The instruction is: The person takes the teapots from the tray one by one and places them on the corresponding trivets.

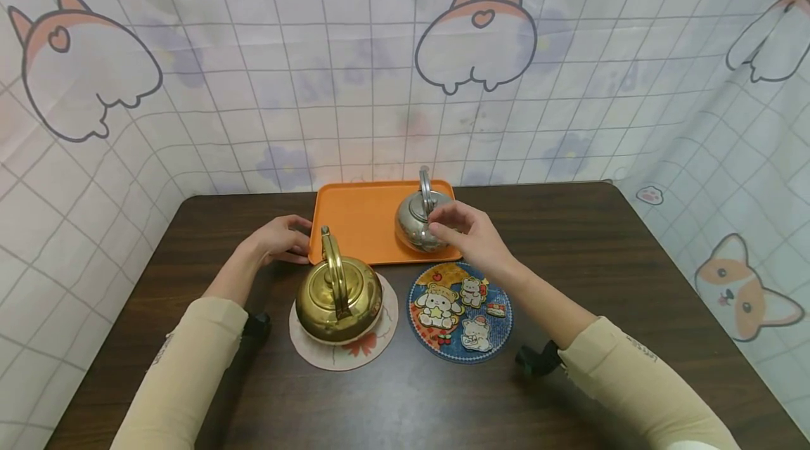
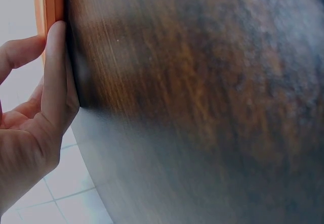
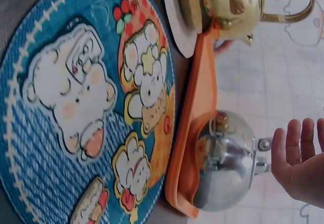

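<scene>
A shallow orange tray (image 1: 357, 214) lies flat, its raised rim running round a plain floor. Its left end meets the fingers of the left hand (image 1: 278, 239), which touch the rim from outside; the rest of it stretches rightward from those fingertips towards the right hand (image 1: 471, 232).

A shiny silver kettle (image 1: 414, 228), round-bodied and mirror-bright, stands upright on the tray, well apart from the left fingers and right beside the bent fingers of the right hand. Its lid is on, and its arched handle stands up next to those fingertips; whether they touch it is hard to tell.
</scene>
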A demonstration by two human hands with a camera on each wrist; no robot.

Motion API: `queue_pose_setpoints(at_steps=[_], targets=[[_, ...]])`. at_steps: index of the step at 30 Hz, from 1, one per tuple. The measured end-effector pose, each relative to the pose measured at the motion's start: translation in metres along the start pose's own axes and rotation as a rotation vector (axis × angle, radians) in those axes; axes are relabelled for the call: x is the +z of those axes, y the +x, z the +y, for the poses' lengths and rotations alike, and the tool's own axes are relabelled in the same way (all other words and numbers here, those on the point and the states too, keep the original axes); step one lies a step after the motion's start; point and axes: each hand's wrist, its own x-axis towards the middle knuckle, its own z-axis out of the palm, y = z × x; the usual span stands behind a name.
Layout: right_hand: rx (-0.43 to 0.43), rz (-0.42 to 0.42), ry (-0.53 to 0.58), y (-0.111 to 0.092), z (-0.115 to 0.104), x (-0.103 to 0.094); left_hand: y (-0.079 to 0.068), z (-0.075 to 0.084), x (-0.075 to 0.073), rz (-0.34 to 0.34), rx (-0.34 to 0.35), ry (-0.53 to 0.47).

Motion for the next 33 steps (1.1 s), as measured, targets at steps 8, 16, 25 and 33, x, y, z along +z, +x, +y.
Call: queue_pose_setpoints(at_steps=[8, 16, 25, 33], targets=[[0.022, 0.073, 0.026, 0.009, 0.002, -0.006, -0.002, 0.001, 0.001, 0.000, -0.001, -0.004], [0.068, 0.105, 0.023, 0.022, 0.003, -0.007, -0.002, 0.002, 0.002, -0.009, 0.001, -0.009], [0.118, 0.099, 0.008, 0.036, 0.001, -0.004, -0.002, 0.004, 0.000, -0.006, -0.001, 0.005], [0.151, 0.083, 0.016, 0.044, 0.000, -0.004, -0.002, 0.004, 0.000, -0.010, -0.003, 0.001]])
